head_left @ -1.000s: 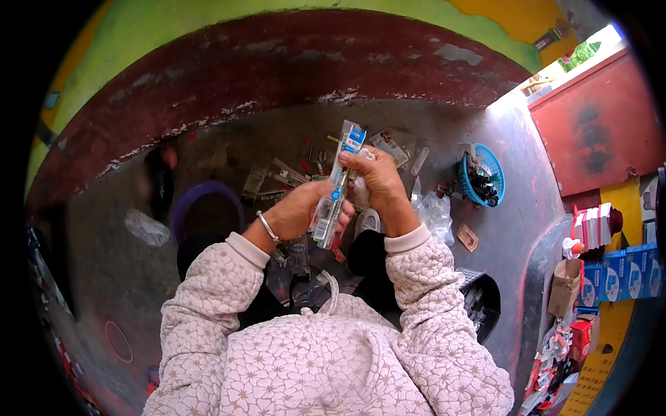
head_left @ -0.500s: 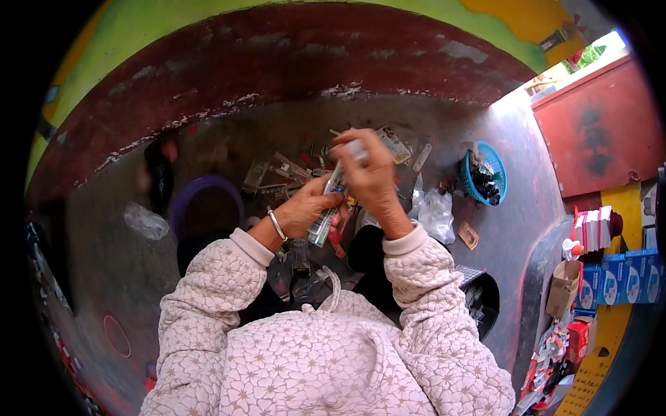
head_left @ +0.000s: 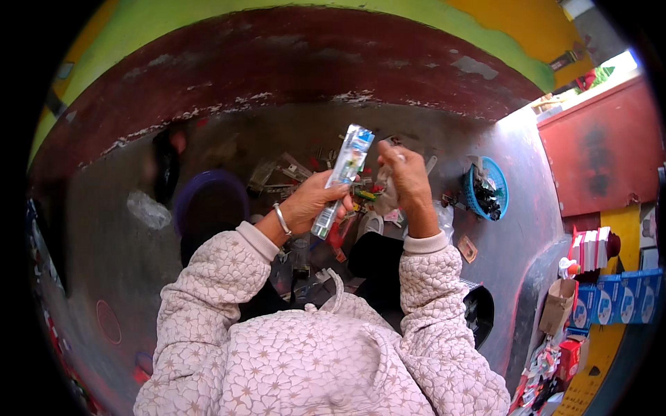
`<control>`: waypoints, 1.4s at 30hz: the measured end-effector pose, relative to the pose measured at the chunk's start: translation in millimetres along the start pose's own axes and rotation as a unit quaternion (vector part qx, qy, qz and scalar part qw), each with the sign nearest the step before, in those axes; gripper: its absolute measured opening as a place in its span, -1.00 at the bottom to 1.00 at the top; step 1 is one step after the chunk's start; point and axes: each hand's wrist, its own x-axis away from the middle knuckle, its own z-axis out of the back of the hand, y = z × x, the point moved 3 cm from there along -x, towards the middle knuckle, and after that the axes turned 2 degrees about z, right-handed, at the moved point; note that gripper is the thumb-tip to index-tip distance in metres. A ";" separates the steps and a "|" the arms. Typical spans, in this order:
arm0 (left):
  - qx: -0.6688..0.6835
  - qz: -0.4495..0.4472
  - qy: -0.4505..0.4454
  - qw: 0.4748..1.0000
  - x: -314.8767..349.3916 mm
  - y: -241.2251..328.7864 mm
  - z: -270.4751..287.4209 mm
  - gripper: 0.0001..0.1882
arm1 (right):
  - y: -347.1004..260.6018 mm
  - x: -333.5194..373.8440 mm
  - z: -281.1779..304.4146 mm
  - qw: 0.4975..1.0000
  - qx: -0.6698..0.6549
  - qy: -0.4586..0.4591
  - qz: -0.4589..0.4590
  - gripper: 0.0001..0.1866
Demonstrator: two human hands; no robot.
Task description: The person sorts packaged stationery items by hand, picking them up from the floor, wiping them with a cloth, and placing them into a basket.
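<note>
My left hand (head_left: pixel 313 202) grips a long clear plastic packet (head_left: pixel 342 179) with a blue and white top, held tilted upward in front of me. My right hand (head_left: pixel 408 182) is raised just to the right of it, fingers closed around a small pale wrapper piece (head_left: pixel 386 193). Both hands hover over a heap of similar packets and small items (head_left: pixel 305 173) spread on the grey floor. A thin bangle sits on my left wrist. My pale flower-patterned sleeves fill the lower part of the view.
A purple basin (head_left: pixel 208 201) lies to the left of the heap and a blue basket (head_left: pixel 488 188) with dark items to the right. A crumpled clear bag (head_left: pixel 148 209) sits far left. Stacked boxes and cartons (head_left: pixel 610 284) stand at right, by a red wall.
My right hand has let go of the packet's top and moved off to the right with a small wrapper piece. The left hand now holds the packet alone, raised higher.
</note>
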 end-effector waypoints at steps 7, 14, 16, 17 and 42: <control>-0.120 -0.036 0.055 0.991 -0.8 -2.9 5.2 -0.79 | 4.5 14.3 -40.3 0.985 -0.114 -0.126 -0.012 -0.78; -0.002 -0.019 0.053 0.998 -3.3 -3.3 7.3 -0.80 | 10.8 11.9 -48.2 0.964 -0.244 -0.089 -0.055 -0.84; -0.061 -0.069 0.048 0.995 -7.7 2.2 7.3 -0.80 | 5.8 7.3 -45.3 0.974 -0.217 -0.050 -0.051 -0.82; -0.086 -0.086 0.055 0.991 -6.2 0.8 8.3 -0.80 | 8.6 7.5 -45.8 0.976 -0.205 -0.036 -0.061 -0.81; -0.088 -0.020 0.054 0.994 -6.6 -0.8 5.7 -0.77 | -22.5 16.2 -14.0 0.952 -0.073 0.170 0.242 -0.88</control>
